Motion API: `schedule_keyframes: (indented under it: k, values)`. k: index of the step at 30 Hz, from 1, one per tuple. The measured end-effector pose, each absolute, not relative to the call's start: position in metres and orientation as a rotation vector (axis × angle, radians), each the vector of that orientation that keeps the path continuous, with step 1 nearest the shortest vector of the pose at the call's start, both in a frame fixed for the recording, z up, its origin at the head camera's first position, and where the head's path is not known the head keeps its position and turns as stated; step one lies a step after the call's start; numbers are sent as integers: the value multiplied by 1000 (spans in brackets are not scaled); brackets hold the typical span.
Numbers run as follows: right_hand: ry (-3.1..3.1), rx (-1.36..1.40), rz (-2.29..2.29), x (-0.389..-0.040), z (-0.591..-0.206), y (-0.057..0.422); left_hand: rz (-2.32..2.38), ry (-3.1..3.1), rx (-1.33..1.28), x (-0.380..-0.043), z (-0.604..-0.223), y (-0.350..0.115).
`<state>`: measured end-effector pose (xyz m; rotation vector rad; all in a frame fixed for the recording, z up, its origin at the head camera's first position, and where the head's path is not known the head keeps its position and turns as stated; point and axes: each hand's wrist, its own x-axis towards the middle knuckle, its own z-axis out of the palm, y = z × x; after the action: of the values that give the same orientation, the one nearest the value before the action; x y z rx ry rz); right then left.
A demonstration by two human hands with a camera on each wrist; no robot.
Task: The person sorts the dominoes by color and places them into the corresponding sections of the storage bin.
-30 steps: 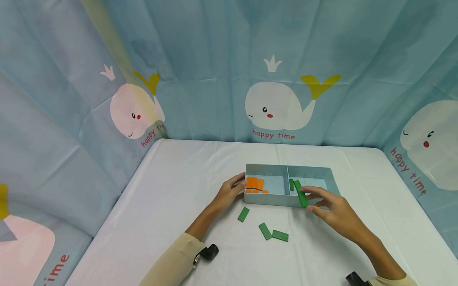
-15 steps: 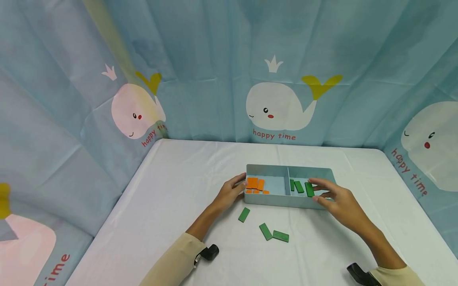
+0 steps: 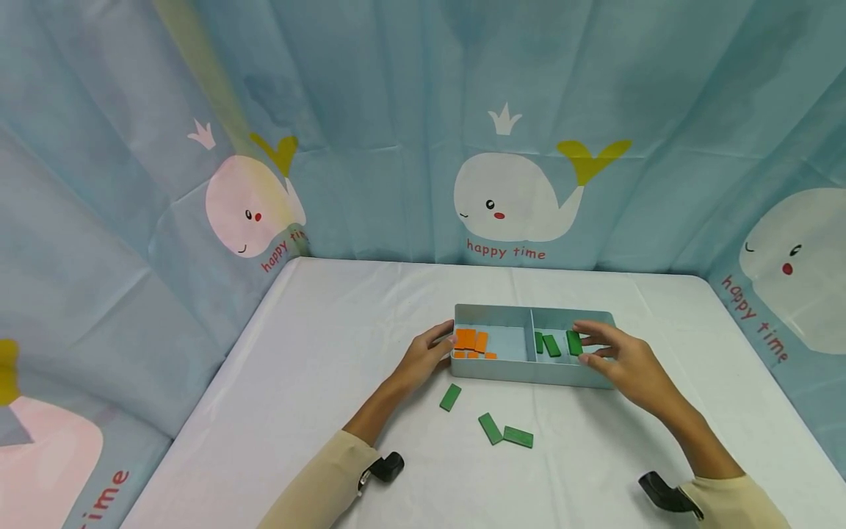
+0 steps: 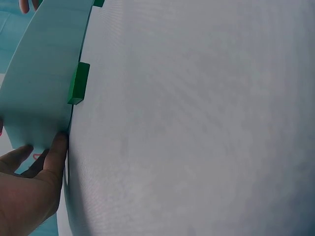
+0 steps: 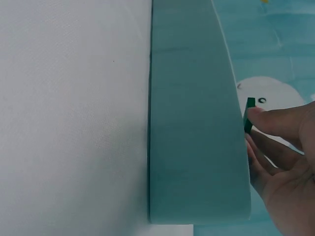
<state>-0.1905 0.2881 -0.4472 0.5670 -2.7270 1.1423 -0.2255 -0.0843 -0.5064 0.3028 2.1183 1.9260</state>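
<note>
A grey-blue divided box (image 3: 496,369) sits on the white table. My left hand (image 3: 420,358) holds its left end, with fingers (image 4: 58,147) against the outer wall in the left wrist view. My right hand (image 3: 624,365) reaches over the front wall into the right compartment and pinches a green block (image 3: 573,342) between thumb and fingers. The right wrist view shows this green block (image 5: 249,115) just past the rim. Beside the divider, two more green blocks (image 3: 551,346) lie in the same compartment. Several orange blocks (image 3: 465,338) occupy the left compartment's left part.
On the table before the box lie three loose green blocks: one (image 3: 450,397) near my left hand, and two close together, the left one (image 3: 490,428) and the right one (image 3: 518,436). A blue whale-print curtain (image 3: 396,184) stands behind the table.
My right hand has carried the green block from above the front wall down into the right compartment, farther right. Another green block now shows fully beside the divider. The left hand has stayed put.
</note>
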Motion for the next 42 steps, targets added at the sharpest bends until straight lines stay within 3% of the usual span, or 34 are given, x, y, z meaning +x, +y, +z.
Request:
schedule_keyframes:
  k: [42]
  values:
    - [-2998,522,1066,-237,-453,277,1932,2107,297,-224,-505,-83]
